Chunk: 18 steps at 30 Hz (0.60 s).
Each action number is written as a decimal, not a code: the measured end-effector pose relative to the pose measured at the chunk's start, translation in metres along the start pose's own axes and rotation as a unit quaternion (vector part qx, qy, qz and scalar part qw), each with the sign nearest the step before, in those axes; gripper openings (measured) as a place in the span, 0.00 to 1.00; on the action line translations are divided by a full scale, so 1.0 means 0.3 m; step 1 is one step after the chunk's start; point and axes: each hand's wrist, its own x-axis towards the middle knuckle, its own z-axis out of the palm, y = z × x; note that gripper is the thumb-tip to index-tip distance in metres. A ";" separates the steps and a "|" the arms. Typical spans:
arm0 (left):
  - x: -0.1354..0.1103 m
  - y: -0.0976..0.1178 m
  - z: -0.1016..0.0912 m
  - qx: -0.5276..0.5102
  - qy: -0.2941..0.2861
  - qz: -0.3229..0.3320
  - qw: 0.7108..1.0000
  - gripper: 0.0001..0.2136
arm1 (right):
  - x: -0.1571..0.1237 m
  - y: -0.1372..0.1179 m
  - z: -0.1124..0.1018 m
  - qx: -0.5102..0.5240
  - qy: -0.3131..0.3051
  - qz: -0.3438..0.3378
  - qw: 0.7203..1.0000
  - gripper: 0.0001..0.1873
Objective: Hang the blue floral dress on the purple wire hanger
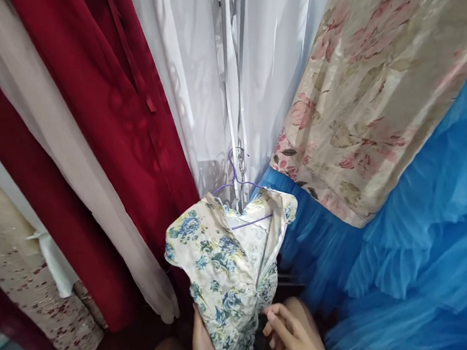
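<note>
A cream floral blouse (211, 254) with blue flowers and green leaves hangs on a thin purple wire hanger (233, 179). It has short cap sleeves and a V-shaped wrap neckline. My left hand (203, 339) grips the blouse by its lower left side; most of its fingers are hidden behind the cloth. Beside the lower right edge of the blouse is my right hand (291, 333), its fingers bent and loosely apart. Nothing shows between them, and whether the fingertips touch the fabric is hard to see.
Long garments hang all around: a red one (103, 89) and a pale pink one (67, 124) at left, white cloth (266, 64) behind the hanger. To the right are a beige floral garment (369, 99) and a ruffled blue tulle skirt (425, 255). Bare knees show below.
</note>
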 end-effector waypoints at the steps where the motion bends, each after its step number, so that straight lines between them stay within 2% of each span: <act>1: -0.019 -0.022 -0.017 -0.016 0.013 -0.007 1.000 0.28 | 0.035 -0.005 0.018 -0.015 0.012 -0.016 1.000 0.26; 3: -0.046 -0.068 -0.044 -0.056 0.045 -0.022 0.997 0.36 | 0.105 -0.013 0.056 -0.041 0.017 -0.065 0.997 0.23; 4: -0.054 -0.088 -0.052 -0.076 0.059 -0.028 0.995 0.37 | 0.137 -0.012 0.074 -0.053 0.021 -0.087 0.995 0.22; 8: -0.060 -0.134 -0.049 -0.126 0.092 -0.020 0.988 0.29 | 0.221 0.018 0.116 -0.114 0.099 -0.101 0.983 0.18; 10: -0.057 -0.139 -0.037 -0.142 0.090 -0.023 0.985 0.27 | 0.227 0.031 0.128 -0.123 0.111 -0.093 0.982 0.18; 14: -0.047 -0.138 -0.007 -0.146 0.052 -0.056 0.986 0.27 | 0.199 0.021 0.147 -0.073 0.079 -0.131 0.986 0.18; 16: -0.038 -0.135 0.010 -0.143 0.062 -0.056 0.986 0.27 | 0.187 0.008 0.142 -0.065 0.082 -0.141 0.984 0.18; 18: -0.033 -0.134 0.032 -0.145 0.086 -0.054 0.984 0.27 | 0.180 -0.002 0.128 -0.076 0.090 -0.123 0.985 0.20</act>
